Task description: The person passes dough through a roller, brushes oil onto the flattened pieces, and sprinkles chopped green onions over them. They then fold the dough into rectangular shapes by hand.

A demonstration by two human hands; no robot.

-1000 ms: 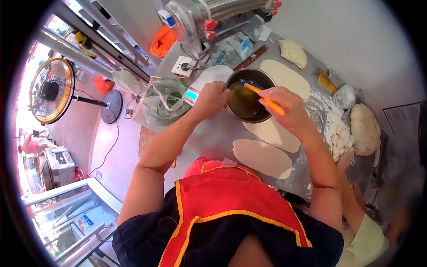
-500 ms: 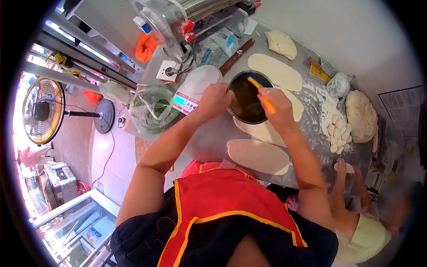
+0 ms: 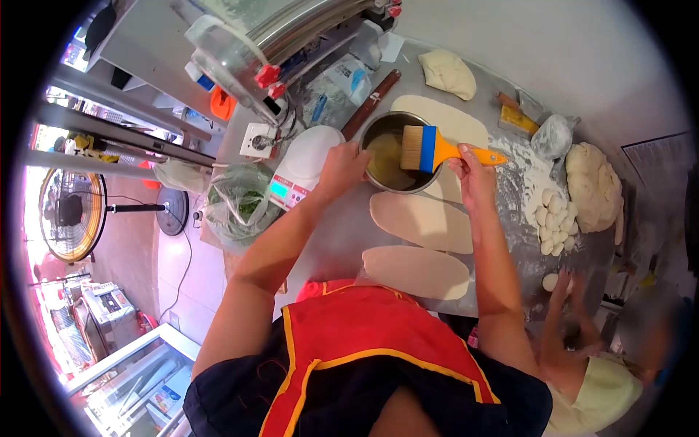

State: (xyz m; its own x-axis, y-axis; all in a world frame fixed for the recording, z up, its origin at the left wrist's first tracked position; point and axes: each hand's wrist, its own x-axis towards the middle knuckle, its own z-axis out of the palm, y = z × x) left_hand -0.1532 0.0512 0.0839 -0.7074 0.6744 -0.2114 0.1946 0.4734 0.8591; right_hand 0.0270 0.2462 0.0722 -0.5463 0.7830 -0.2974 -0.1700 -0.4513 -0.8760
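My left hand [image 3: 344, 169] grips the rim of a round metal pot [image 3: 369, 134] with yellowish-brown liquid inside. In my right hand [image 3: 473, 172] is a wide pastry brush [image 3: 429, 150] with a yellow handle and a blue band, held flat over the pot's right side. Its bristles are above the liquid. Flat oval dough sheets lie around the pot: one sheet [image 3: 420, 221] just below it, another sheet [image 3: 416, 272] nearer my apron, and a long one [image 3: 455, 120] behind it, partly covered by the brush and pot.
Left of the pot are a white scale [image 3: 309, 156] and a plastic bag of greens [image 3: 244, 200]. A rolling pin [image 3: 371, 104] and a folded dough piece [image 3: 447, 74] lie behind. At right are small dough balls [image 3: 553, 222], a large dough mass [image 3: 593, 188] and a co-worker's hands [image 3: 571, 295].
The brush has come up out of the pot and turned flat, bristles pointing left. My left hand stays on the rim. The co-worker's hands have come off a dough piece.
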